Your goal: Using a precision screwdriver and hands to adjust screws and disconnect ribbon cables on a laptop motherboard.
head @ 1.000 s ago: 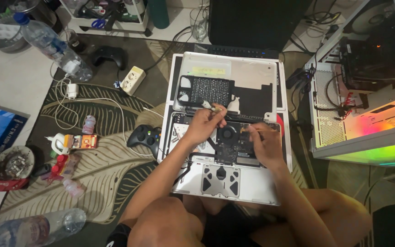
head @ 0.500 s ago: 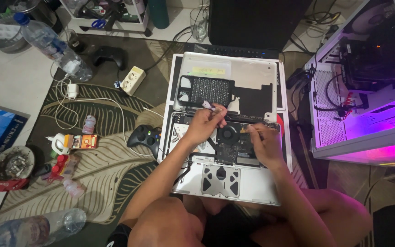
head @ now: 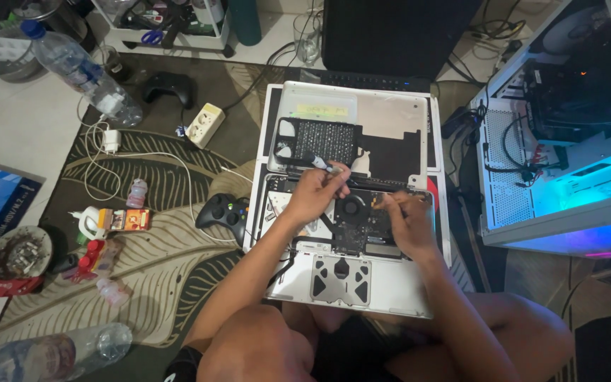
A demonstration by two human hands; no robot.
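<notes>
At the far left edge a round ashtray-like dish (head: 17, 251) sits on the floor, and a clear plastic water bottle with a blue cap (head: 79, 71) lies tilted near the top corner. On the patterned brown rug (head: 150, 262), a white charger with a looping white cable (head: 111, 141) lies above a small cluster of little bottles and a glue-type tube (head: 111, 221). Further right, a white power strip (head: 205, 124) lies near a black game controller (head: 224, 212), which rests just beside the opened silver laptop (head: 351, 283). The laptop lies bottom up with its cover off, showing the dark circuit board and round fan (head: 353, 209). The left hand (head: 316, 192) hovers over the laptop's upper interior, fingers curled closed around a thin screwdriver-like tool (head: 317, 162) that angles up and left. The right hand (head: 406, 223) rests on the board at the right, fingers pinched narrow; whether it holds anything I cannot tell. At the far right stands a white desktop computer case (head: 567, 141), lit blue inside.
</notes>
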